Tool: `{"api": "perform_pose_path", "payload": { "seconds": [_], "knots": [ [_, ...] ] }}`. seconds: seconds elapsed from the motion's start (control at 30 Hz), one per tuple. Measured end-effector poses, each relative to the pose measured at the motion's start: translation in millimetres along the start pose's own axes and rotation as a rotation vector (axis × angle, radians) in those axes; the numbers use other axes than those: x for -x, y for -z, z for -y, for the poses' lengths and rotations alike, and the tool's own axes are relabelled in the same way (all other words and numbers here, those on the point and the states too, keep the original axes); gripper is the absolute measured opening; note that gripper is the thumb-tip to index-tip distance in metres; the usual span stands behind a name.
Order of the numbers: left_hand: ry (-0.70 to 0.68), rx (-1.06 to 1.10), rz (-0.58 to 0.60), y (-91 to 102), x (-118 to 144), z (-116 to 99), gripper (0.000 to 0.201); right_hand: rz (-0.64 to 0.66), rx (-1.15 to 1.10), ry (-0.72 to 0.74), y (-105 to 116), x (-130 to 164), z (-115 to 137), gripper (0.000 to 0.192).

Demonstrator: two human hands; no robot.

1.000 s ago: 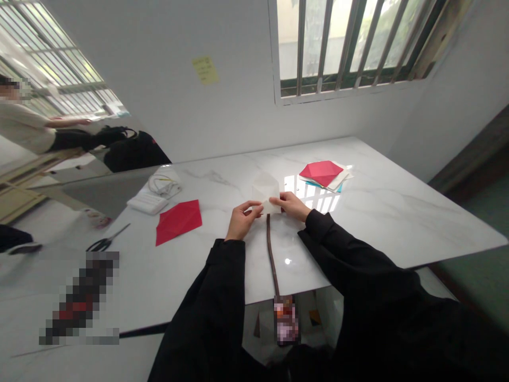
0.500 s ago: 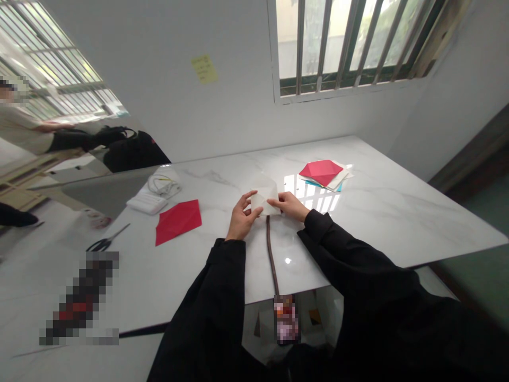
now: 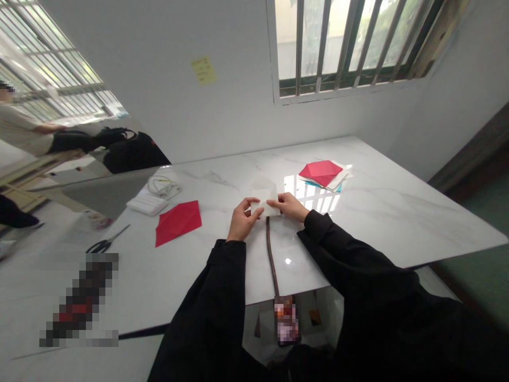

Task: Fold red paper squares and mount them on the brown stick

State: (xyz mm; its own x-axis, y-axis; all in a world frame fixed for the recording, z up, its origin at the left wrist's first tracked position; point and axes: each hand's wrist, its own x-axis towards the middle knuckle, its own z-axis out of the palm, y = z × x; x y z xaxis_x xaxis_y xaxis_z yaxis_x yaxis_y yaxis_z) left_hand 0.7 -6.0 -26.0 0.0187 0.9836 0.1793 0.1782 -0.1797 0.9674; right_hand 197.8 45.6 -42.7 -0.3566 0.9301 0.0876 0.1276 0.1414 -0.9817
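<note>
A small cream paper envelope (image 3: 265, 194) with creases is held low over the marble-patterned table between my two hands. My left hand (image 3: 242, 220) grips its left side, the thumb pressed on the front and the fingers curled behind. On the right side, my right hand (image 3: 293, 206) pinches the paper with thumb and fingers near its middle. The flap side points away from me. Left of my hands a red paper envelope (image 3: 178, 223) lies flat. Beyond my right hand is a pile with a red envelope (image 3: 321, 172) on top, cream and blue paper beneath.
Scissors (image 3: 104, 244) lie at the left, near a white box (image 3: 147, 205) and a coiled cable (image 3: 164, 185). A brown stem (image 3: 271, 254) runs from under the envelope toward a phone (image 3: 287, 321) at the near edge. Another person (image 3: 26, 127) sits at far left.
The fingers of my left hand have slid slightly down along the envelope's left side. My right hand stays almost where it was, and the envelope remains in place.
</note>
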Motion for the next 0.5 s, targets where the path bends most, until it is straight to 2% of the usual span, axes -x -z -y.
{"api": "perform_pose_path", "payload": {
  "seconds": [0.5],
  "knots": [
    [-0.02, 0.014, -0.034, -1.3, 0.7, -0.4, 0.039, 0.083, 0.04, 0.022, 0.3, 2.5, 2.2, 0.05]
  ]
}}
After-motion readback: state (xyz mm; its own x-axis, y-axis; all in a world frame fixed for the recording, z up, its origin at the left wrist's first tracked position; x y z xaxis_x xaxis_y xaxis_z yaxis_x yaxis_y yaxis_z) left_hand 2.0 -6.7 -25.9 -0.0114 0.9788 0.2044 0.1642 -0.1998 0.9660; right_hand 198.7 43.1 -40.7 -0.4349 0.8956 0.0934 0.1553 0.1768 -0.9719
